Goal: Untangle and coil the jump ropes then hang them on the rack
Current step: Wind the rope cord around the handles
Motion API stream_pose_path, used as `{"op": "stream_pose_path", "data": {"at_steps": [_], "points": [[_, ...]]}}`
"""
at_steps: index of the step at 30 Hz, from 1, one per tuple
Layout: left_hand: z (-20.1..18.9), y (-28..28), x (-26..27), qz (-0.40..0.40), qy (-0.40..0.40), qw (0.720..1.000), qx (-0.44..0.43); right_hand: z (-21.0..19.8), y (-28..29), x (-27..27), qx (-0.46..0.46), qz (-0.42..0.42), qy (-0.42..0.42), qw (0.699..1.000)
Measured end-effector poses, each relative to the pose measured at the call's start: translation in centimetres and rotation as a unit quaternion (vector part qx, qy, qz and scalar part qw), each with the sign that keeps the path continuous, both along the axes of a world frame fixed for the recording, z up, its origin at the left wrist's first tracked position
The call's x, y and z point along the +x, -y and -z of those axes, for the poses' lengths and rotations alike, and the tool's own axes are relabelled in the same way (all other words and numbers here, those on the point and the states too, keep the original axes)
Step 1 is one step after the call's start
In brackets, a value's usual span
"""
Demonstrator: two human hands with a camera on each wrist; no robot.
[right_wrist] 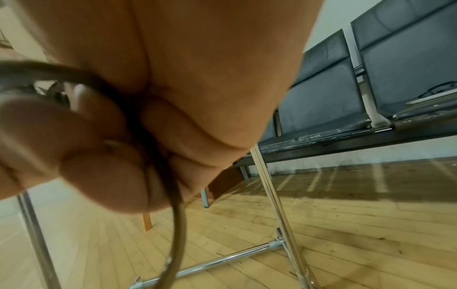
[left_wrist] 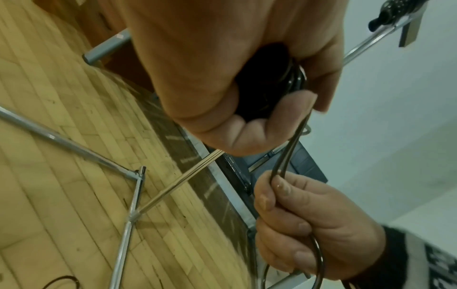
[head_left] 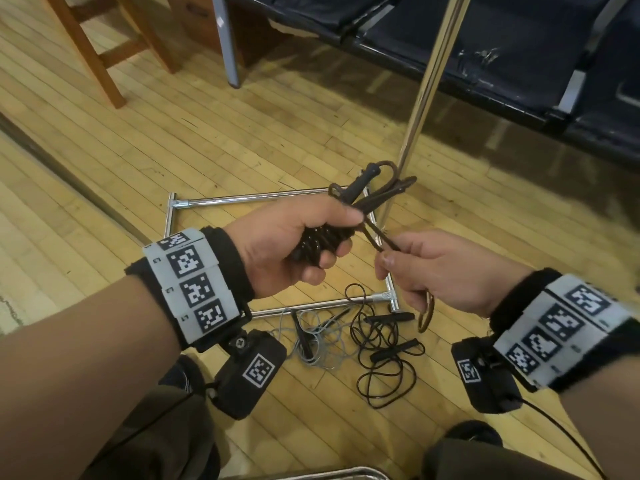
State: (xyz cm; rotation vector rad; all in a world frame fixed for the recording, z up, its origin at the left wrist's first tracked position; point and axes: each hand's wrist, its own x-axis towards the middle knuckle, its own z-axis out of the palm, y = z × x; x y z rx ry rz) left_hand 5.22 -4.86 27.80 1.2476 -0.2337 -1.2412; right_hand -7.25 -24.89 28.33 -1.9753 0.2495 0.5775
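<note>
We see the brown jump rope (head_left: 372, 199), a thin, smooth, glossy cord, gathered into a tight bundle of coils in the left hand (head_left: 294, 244), whose fingers curl fully around it. Two dark, ribbed, cylindrical handles (head_left: 363, 183) project upward from the fist beside the thumb. A narrow loop of the same cord runs from the bundle to the right hand (head_left: 440, 271), which pinches it between thumb and fingers; the left wrist view shows both strands passing over a fingertip (left_wrist: 281, 185), and the tail hangs in a curve below the palm. Both hands are held above the floor, in front of the rack.

On the floor below lie two further ropes, uncoiled: a thin black rope (head_left: 381, 355) in loose irregular loops with matte black handles, and a grey rope (head_left: 318, 337), finer and paler, tangled just beside it. The two overlap at their edges.

The rack (head_left: 415, 109) is of polished chrome tubing, round in section; its rectangular base (head_left: 263, 197) rests on the floor, and the upright pole rises directly behind the held bundle, partly hidden by it. In the left wrist view we note a dark coiled rope (left_wrist: 395, 11) lying on the upper bar.

The floor (head_left: 173, 133) is of narrow, pale, scuffed wooden strips. Beyond stand a row of dark padded seats (head_left: 519, 46) on a metal frame and wooden chair legs (head_left: 97, 60).
</note>
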Motion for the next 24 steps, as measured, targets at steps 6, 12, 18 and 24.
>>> {"op": "stream_pose_path", "data": {"at_steps": [6,12,18,24], "points": [[0.1,0.1,-1.1,0.146,0.103,0.983,0.032,0.8,0.8,0.3,-0.071,-0.021,-0.008,0.997],[0.8,0.9,-3.3,0.404,0.374,0.802,0.231,0.9,-0.7,0.6,-0.215,-0.089,-0.023,0.972],[1.7,1.9,-3.6,0.366,0.448,0.735,0.355,-1.7,-3.9,0.8,-0.375,-0.173,0.087,0.906],[1.8,1.5,-1.9,0.154,0.327,0.879,0.31,-1.8,-4.1,0.5,-0.374,-0.124,0.099,0.914]]}}
